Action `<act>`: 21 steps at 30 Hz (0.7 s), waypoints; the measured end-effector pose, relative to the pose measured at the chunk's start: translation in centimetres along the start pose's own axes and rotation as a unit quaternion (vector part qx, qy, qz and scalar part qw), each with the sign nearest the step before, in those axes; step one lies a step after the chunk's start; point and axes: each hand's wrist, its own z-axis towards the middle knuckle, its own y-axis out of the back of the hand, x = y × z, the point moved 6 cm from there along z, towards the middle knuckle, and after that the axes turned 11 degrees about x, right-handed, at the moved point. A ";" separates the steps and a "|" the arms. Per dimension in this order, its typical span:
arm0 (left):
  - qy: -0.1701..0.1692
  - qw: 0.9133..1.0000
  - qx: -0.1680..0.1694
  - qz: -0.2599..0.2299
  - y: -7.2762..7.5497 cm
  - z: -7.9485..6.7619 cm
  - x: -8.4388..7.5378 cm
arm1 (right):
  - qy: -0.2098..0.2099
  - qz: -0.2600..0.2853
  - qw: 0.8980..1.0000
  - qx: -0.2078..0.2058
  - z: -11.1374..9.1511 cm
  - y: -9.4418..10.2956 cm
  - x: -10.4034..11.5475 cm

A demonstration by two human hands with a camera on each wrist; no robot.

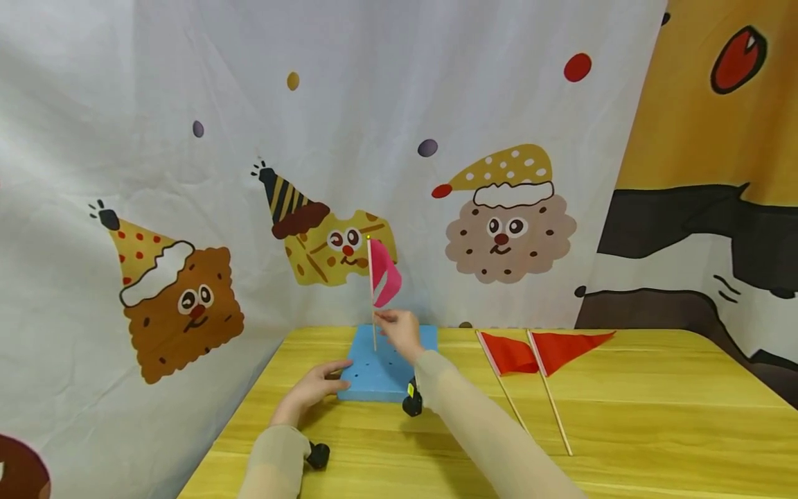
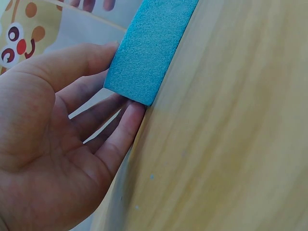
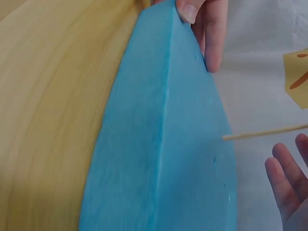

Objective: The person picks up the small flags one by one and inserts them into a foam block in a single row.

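A blue foam board [image 1: 386,378] with small slits in its top lies on the wooden table. My left hand [image 1: 312,388] rests at the board's near left corner, thumb at the top edge and fingers along the left side [image 2: 137,62]. My right hand [image 1: 402,331] pinches the wooden stick of a pink flag [image 1: 385,274] over the far half of the board. That stick [image 3: 264,132] stands nearly upright in the head view, its bare lower end close over the board's top. In the right wrist view the pinching fingertips are out of frame.
To the right of the board, two red pennant flags [image 1: 508,353] [image 1: 570,350] on wooden sticks lie on the table [image 1: 654,409]. My right forearm passes over part of one stick. A white curtain [image 1: 349,125] printed with cartoon biscuits hangs directly behind the table.
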 end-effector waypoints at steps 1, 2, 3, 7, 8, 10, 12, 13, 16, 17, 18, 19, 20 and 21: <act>0.000 1.000 0.002 0.000 -0.1 0.0 0.0 | -0.001 0.004 1.000 0.003 -0.2 0.3 -0.1; 0.000 1.000 0.003 0.003 -0.1 0.0 0.0 | 0.000 0.008 1.000 0.004 -0.4 0.8 -0.2; 0.000 1.000 0.004 0.003 -0.1 -0.1 -0.1 | 0.003 0.013 1.000 0.006 -0.6 1.2 -0.3; -0.001 1.000 0.005 0.010 0.0 -0.2 -0.1 | 0.020 0.027 0.999 0.009 -1.5 3.8 -0.5; -0.002 1.000 0.006 0.010 0.0 -0.2 -0.1 | 0.023 0.028 0.999 0.006 -1.8 4.7 -0.5; -0.004 1.000 0.006 0.012 0.0 -0.2 -0.2 | 0.019 0.032 0.999 0.005 -2.6 6.5 -0.7; -0.004 1.000 0.008 0.016 0.0 -0.2 -0.2 | 0.007 0.038 0.999 0.003 -3.5 8.4 -0.8; -0.006 1.000 0.010 0.017 0.0 -0.2 -0.2 | 0.000 0.041 0.999 0.002 -4.0 9.4 -0.9; -0.008 1.000 0.016 0.015 0.0 -0.3 -0.2 | -0.020 0.048 0.999 -0.004 -5.7 12.3 -1.5; -0.010 1.000 0.017 0.013 0.0 -0.3 -0.2 | -0.027 0.044 0.999 -0.007 -6.2 13.2 -1.8; -0.010 1.000 0.018 0.011 0.0 -0.3 -0.2 | -0.034 0.042 0.998 -0.012 -6.8 14.1 -2.0; -0.011 1.000 0.019 0.011 0.0 -0.2 -0.2 | -0.043 0.039 0.998 -0.016 -7.3 15.0 -2.4; -0.012 1.000 0.019 0.010 0.0 -0.2 -0.2 | -0.054 0.033 0.998 -0.020 -7.9 15.8 -2.7; -0.013 1.000 0.021 0.010 0.0 -0.1 -0.2 | -0.066 0.026 0.997 -0.021 -8.5 16.6 -3.1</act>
